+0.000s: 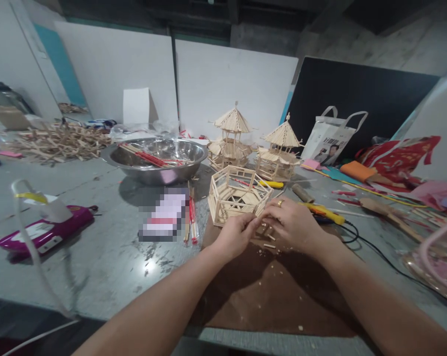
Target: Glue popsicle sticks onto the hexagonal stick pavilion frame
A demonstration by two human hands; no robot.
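Observation:
A many-sided wooden stick frame point(227, 198) stands on a brown mat point(268, 301), with low railings round its rim. At its near right edge my left hand point(238, 232) and my right hand point(288, 222) come together, both with fingers closed in a pinch. What the fingertips hold, perhaps a small stick piece, is too hidden to make out. A ring shows on a finger of my right hand. Below the hands a few short stick pieces point(270, 245) and crumbs lie on the mat.
Behind the frame stand two stick pavilions point(233, 133) with pointed roofs. To their left are a metal bowl point(153, 173) and a stick pile point(56, 143). A blurred phone point(166, 217), purple power strip point(53, 230), yellow-handled tool point(323, 213) with a black cable, and white bag point(327, 138) surround the mat.

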